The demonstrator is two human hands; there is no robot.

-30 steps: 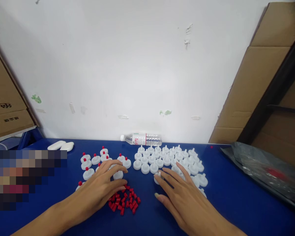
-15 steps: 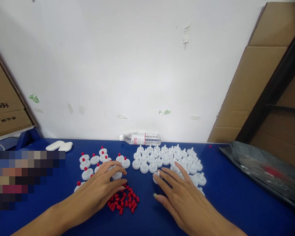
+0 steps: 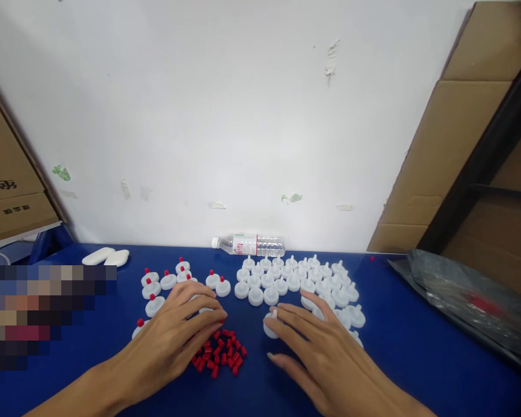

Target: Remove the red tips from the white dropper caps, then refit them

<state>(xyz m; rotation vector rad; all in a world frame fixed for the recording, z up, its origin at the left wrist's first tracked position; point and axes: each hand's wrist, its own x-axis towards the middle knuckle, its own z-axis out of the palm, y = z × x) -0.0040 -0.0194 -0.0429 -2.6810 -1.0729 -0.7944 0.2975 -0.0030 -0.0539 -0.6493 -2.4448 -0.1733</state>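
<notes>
My left hand (image 3: 186, 330) is closed, thumb and fingertips together, with a bit of a small red cap (image 3: 223, 321) showing at the fingertips. Below it lies a loose pile of red caps (image 3: 229, 351). My right hand (image 3: 315, 347) is open, its fingers spread over the right side of a white spouted lid (image 3: 271, 330), touching it, while the thumb stays apart. Behind that hand stand many white lids with bare spouts (image 3: 267, 280). White lids with red caps on their spouts (image 3: 168, 281) stand around and behind my left hand, which partly hides some.
A clear plastic bottle (image 3: 256, 245) lies against the wall. Two white oval objects (image 3: 116, 258) rest at the back left of the blue table (image 3: 386, 347). A grey plastic bag (image 3: 464, 301) lies at right, near cardboard (image 3: 451, 133). One red cap (image 3: 372, 258) sits at the back right.
The white lid at my right fingers has slid toward me and slightly left, away from the group. My left fingertips have drawn together above the red pile.
</notes>
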